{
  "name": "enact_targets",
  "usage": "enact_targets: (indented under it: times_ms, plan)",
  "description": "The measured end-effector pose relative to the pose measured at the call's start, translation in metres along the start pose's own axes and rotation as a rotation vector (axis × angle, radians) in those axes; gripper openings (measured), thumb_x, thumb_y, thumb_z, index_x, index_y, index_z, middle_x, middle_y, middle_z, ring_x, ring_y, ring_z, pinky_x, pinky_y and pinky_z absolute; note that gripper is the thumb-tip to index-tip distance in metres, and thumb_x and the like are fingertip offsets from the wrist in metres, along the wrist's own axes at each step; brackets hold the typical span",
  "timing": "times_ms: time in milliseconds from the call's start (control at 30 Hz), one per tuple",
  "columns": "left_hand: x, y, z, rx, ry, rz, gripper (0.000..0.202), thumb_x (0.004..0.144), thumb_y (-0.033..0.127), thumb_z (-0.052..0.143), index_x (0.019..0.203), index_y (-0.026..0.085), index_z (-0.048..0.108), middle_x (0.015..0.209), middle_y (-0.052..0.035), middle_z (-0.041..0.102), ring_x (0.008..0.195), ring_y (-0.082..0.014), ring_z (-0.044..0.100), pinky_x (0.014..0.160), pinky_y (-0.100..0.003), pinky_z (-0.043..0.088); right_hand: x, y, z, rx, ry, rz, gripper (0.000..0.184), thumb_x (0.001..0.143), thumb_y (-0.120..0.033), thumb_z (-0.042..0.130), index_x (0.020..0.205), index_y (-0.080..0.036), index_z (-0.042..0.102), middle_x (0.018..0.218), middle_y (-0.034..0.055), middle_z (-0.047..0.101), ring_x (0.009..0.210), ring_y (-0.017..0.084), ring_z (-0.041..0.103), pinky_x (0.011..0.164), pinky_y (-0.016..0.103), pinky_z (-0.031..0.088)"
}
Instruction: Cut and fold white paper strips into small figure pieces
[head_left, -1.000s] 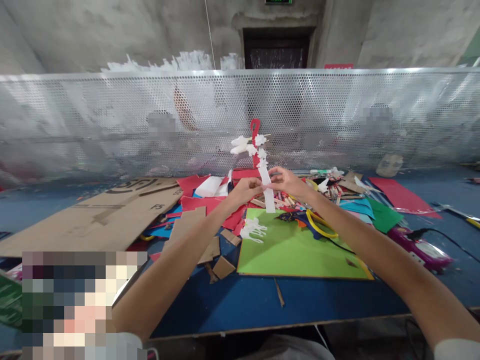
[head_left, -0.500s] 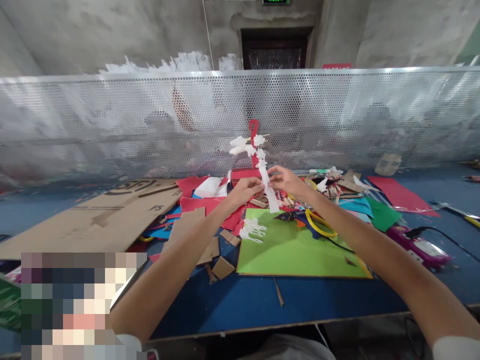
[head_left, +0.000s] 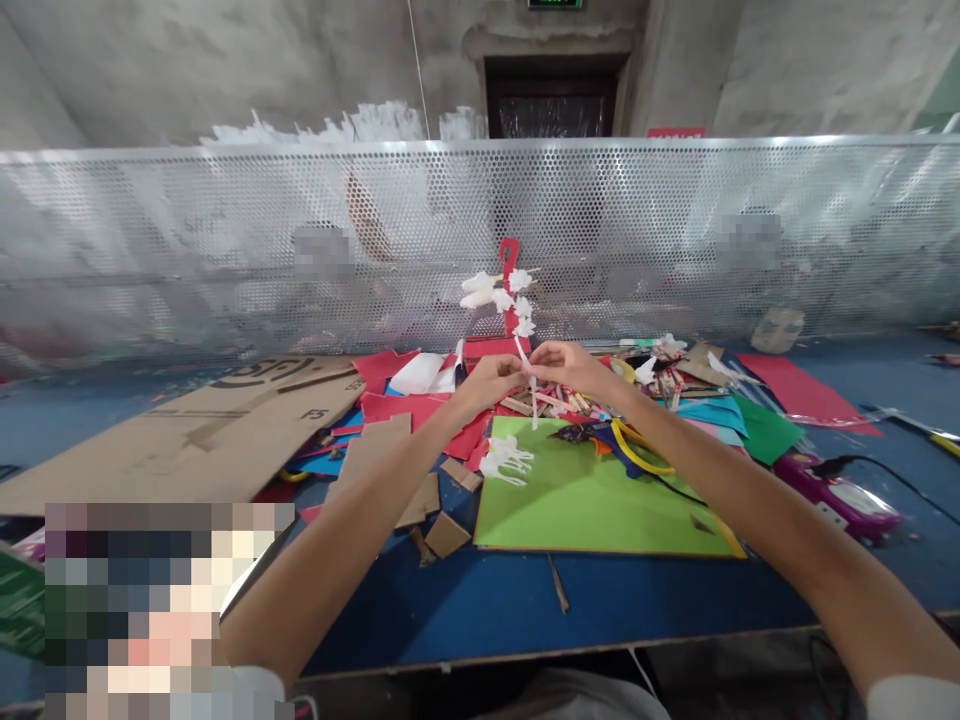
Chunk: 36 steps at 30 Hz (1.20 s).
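Between my two hands is a white paper strip (head_left: 535, 408), seen nearly edge-on and narrow. My left hand (head_left: 496, 380) pinches it from the left, and my right hand (head_left: 568, 368) pinches it from the right at about the same height, fingertips close together. Just beyond the hands stands a red hooked stand (head_left: 510, 255) with several white paper flowers (head_left: 523, 307) on and beside it. Below the hands, a small bunch of white looped pieces (head_left: 506, 460) lies on the corner of a green sheet (head_left: 600, 510).
A glue gun (head_left: 622, 445) with a yellow ring lies on the green sheet. Cardboard (head_left: 165, 440) covers the left side, with small cardboard pieces (head_left: 448, 536) nearer. Red paper (head_left: 806, 390) and a purple power strip (head_left: 840, 495) are at right. A perforated metal screen (head_left: 420, 230) closes the back.
The white paper strip has gone from showing its broad face to a thin, nearly edge-on line. Both hands stay in almost the same place, fingertips slightly closer together.
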<state>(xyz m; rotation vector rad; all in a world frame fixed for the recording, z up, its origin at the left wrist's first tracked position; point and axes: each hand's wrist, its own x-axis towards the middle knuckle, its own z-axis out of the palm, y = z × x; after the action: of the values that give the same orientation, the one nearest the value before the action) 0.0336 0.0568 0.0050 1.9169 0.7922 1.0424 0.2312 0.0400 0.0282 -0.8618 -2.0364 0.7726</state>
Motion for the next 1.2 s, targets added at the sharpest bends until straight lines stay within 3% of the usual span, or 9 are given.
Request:
enact_targets:
  times_ms: [633,933,1100,1200]
  plan:
    - [0.003,-0.008,0.001,-0.084,0.045,-0.027,0.028,0.072,0.039,0.07,0.075,0.014,0.058,0.067,-0.0006,0.06,0.061,-0.0104,0.054,0.062,-0.024,0.042,0.002,-0.001,-0.003,0.018,0.057,0.069,0.018,0.074,-0.02,0.066,0.091,-0.018,0.062,0.079,0.0046,0.07,0.068,0.016,0.064,0.064,0.028,0.05]
    - [-0.003,0.001,0.007,0.128,0.024,0.047,0.039,0.071,0.048,0.073,0.082,0.014,0.057,0.074,-0.0019,0.06,0.064,-0.0117,0.055,0.058,-0.023,0.041,0.003,0.004,0.0,-0.056,0.087,-0.004,0.021,0.072,-0.029,0.071,0.087,-0.018,0.061,0.078,0.0047,0.069,0.071,0.018,0.065,0.064,0.029,0.051]
    - [-0.001,-0.003,0.006,0.118,0.014,0.106,0.034,0.076,0.046,0.069,0.076,0.014,0.055,0.067,0.0008,0.055,0.057,-0.0086,0.048,0.053,-0.021,0.037,0.001,0.001,-0.002,-0.079,0.067,-0.037,0.026,0.071,-0.036,0.073,0.086,-0.017,0.063,0.079,0.0047,0.069,0.072,0.017,0.064,0.065,0.028,0.049]
    - [0.001,-0.006,0.003,0.073,0.025,0.075,0.031,0.076,0.042,0.069,0.074,0.015,0.054,0.063,0.0023,0.052,0.056,-0.0083,0.048,0.054,-0.021,0.037,0.0,0.0,-0.004,-0.098,0.075,-0.027,0.028,0.072,-0.039,0.072,0.086,-0.017,0.064,0.08,0.0053,0.068,0.072,0.017,0.063,0.064,0.028,0.048]
